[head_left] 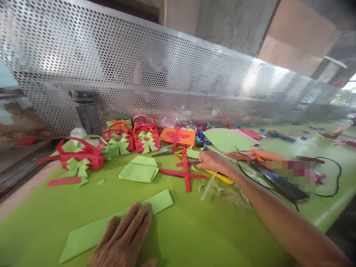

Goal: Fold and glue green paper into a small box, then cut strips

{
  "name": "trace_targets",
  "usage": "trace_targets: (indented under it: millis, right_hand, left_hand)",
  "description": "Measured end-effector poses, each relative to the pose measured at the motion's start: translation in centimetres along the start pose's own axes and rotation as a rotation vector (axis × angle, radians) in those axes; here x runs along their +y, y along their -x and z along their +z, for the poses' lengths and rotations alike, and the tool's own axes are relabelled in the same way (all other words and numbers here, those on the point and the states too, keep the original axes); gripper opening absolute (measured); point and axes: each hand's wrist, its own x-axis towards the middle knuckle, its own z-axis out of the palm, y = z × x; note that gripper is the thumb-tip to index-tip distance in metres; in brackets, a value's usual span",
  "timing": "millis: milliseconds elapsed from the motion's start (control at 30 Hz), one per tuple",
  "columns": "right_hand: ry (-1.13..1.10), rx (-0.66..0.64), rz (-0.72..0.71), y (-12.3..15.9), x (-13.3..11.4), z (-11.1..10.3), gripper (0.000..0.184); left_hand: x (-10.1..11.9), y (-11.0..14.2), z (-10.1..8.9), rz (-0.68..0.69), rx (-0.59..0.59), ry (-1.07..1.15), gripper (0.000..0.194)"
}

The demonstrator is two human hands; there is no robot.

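My left hand (pixel 125 237) lies flat, fingers stretched out, on a folded strip of light green paper (pixel 89 233) and presses it to the table. Further off, my right hand (pixel 213 162) reaches in among the clutter with its fingers closed; a small dark piece shows at the fingertips, too hidden to name. Just below that hand lies a yellow-handled cutter (pixel 221 178), with a pale translucent stick (pixel 208 187) next to it. To its left are crossed red paper strips (pixel 187 180) and a folded light green paper piece (pixel 139 169).
Red paper baskets (pixel 82 157) with green bows stand at the back left, near a dark bottle (pixel 87 113). A perforated metal screen (pixel 116 63) runs behind the table. Green paper sheets (pixel 230 139) lie at the back; a black device (pixel 280 181) with a cord lies right.
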Motion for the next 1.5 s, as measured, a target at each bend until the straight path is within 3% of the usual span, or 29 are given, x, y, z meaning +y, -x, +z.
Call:
trace_targets:
  millis: [167, 300, 467, 567, 633, 900, 1067, 1267, 1500]
  right_hand:
    - [-0.205, 0.077, -0.039, -1.0, 1.5, 0.5, 0.032]
    - [-0.424, 0.148, -0.129, -1.3, 2.7, 0.3, 0.032]
    - [-0.729, 0.501, -0.223, -0.2, 2.9, -1.6, 0.027]
    - [-0.904, 0.755, -0.285, 1.3, 1.5, -2.5, 0.027]
    - [-1.0, 0.84, -0.329, 2.3, 0.1, -2.5, 0.027]
    - [-1.191, 0.692, -0.428, 2.6, -4.8, 1.2, 0.019]
    - [-1.213, 0.544, -0.428, 2.0, -5.7, 3.3, 0.017]
    - [-1.224, 0.38, -0.452, 2.1, -6.5, 4.3, 0.025]
    - [-1.338, 0.299, -0.423, 2.4, -7.3, 4.8, 0.028]
  left_hand:
    - [-1.1, -0.5, -0.6, 0.144, -0.023, -0.055, 0.077]
    - [-1.3, -0.6, -0.8, 0.147, -0.031, -0.073, 0.074]
    - [-1.1, -0.6, -0.8, 0.141, -0.058, -0.116, 0.064]
    - [-1.0, -0.7, -1.0, 0.15, -0.077, -0.142, 0.066]
    - [-0.8, -0.8, -1.2, 0.166, -0.067, -0.162, 0.067]
    - [-0.4, -1.0, -1.8, 0.141, -0.071, -0.147, 0.078]
    - [-0.6, -0.9, -1.5, 0.148, -0.066, -0.116, 0.082]
    - [-0.4, -1.1, -1.5, 0.132, -0.031, -0.1, 0.082]
    - [-0.2, -0.8, -1.8, 0.132, -0.044, -0.115, 0.073]
